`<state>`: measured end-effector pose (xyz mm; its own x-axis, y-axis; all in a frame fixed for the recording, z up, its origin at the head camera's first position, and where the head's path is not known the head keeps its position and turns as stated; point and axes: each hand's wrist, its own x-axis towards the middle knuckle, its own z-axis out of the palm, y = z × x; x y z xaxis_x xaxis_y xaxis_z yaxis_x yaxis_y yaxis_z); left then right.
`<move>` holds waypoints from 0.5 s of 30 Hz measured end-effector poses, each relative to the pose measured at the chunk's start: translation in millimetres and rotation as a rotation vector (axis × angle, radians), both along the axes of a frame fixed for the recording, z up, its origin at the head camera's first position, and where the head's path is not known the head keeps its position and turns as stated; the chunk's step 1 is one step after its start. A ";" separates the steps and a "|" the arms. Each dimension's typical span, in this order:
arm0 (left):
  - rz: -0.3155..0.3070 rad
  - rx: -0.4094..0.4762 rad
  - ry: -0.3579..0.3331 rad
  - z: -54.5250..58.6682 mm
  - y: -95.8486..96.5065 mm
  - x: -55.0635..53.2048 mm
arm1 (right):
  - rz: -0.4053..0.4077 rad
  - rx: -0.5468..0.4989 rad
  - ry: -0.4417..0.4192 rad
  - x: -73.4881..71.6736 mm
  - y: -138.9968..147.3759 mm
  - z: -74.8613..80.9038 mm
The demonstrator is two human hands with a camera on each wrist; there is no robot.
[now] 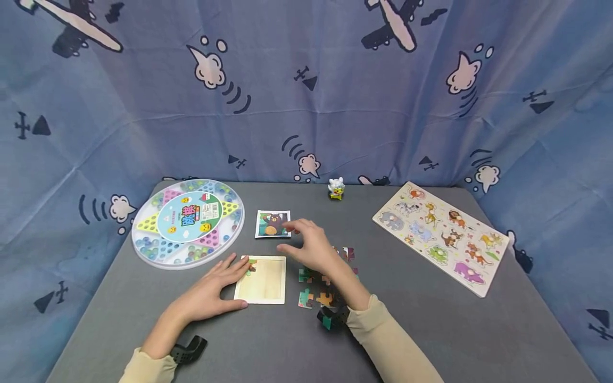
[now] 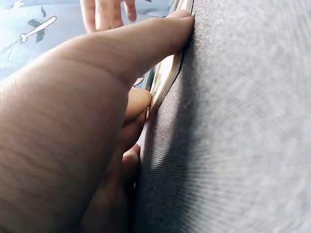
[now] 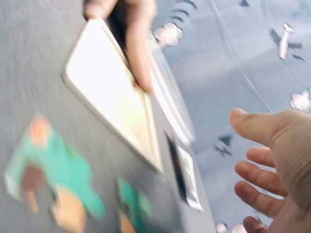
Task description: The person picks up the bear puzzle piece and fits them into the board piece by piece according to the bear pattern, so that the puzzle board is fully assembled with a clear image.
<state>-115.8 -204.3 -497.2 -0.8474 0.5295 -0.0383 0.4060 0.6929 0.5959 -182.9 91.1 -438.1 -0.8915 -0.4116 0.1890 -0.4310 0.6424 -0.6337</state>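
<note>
Your left hand (image 1: 210, 290) lies flat, fingers straight, pinning the tray (image 1: 262, 280). Your right hand (image 1: 311, 247) hovers loose and empty above the pieces (image 1: 316, 292), just right of the tray. Lift the left and the tray could slide; a low right sweep could scatter pieces.

Staged play corner: grey table (image 1: 431, 330), airplane-print cloth backdrop (image 1: 335, 96), children's puzzles, marble game.

Grey fabric-covered worktop (image 1: 431, 330). Laid directly on it: round marble game board (image 1: 188, 222) at far left; bear picture card (image 1: 273, 223) near centre; wooden puzzle tray (image 1: 262, 280) just in front of the card; loose puzzle pieces (image 1: 316, 295) beside the tray; small toy figure (image 1: 336, 188) at far edge; animal peg puzzle board (image 1: 438, 234) at right.
</note>
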 end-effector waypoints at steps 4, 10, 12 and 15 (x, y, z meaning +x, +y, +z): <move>0.001 0.008 0.001 -0.2 0.2 0.1 | -0.064 -0.022 0.016 -4.6 28.8 1.5; -0.010 0.007 0.013 0.4 0.3 1.0 | -0.076 -0.078 0.054 -7.6 70.2 -4.4; -0.015 0.009 0.010 0.5 0.7 0.9 | -0.069 -0.095 0.072 -7.9 82.3 -7.4; -0.021 0.010 0.009 0.1 1.4 0.6 | -0.074 -0.105 0.084 -7.5 98.1 -12.7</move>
